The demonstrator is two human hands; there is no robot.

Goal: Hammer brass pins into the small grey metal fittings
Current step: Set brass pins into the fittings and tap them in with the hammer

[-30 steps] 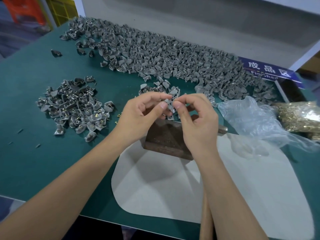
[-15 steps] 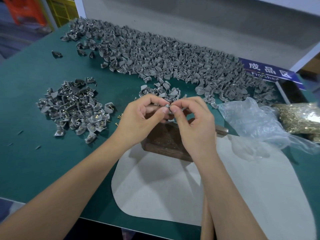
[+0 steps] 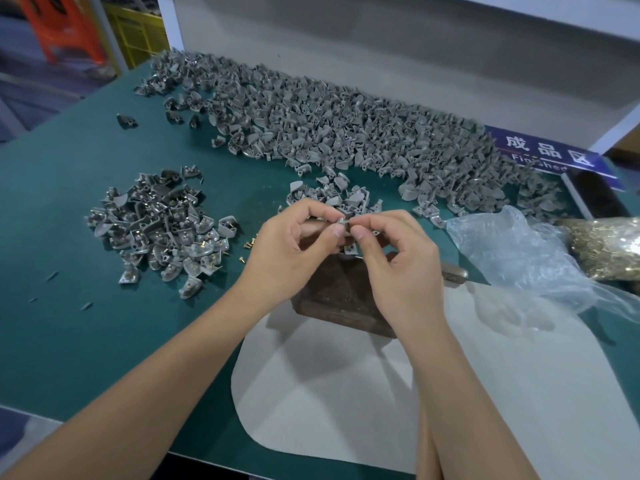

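Head view. Both hands raised just above the block (image 3: 341, 299), fingertips meeting. Left hand (image 3: 294, 251) pinches one grey fitting (image 3: 342, 222) between thumb and forefinger. Right hand (image 3: 398, 261) has thumb and forefinger curled and closed at the fitting's right edge; presumably it holds a brass pin, but the pin is too small to make out. Another fitting (image 3: 349, 250) lies on the block just under the hands.

Stock: big pile (image 3: 346, 133) of bare fittings along the back of the green mat (image 3: 69, 323); small heap (image 3: 332, 195) just behind the hands; done pile (image 3: 162, 226) to the left, brass showing in many. A few loose pins (image 3: 250, 242) between the done pile and the left hand. Bag of pins (image 3: 606, 247) at far right, beside a clear plastic bag (image 3: 512, 247). A wooden handle (image 3: 427, 459), probably the hammer's, passes under the right forearm; a metal end (image 3: 453, 271) shows right of the block. White sheet (image 3: 485, 393) under the block's near edge.

Step, as judged: seating the pin in the fitting's hole by hand, before hammering.

To do well:
- Turn the fitting so the hole faces the eye; enter the pin straight, not canted.
- Push until it stands unaided.
- Set the fitting flat on the block, pin up, fingers clear of the strike.
- Light first tap; a tilted pin will likely bend.
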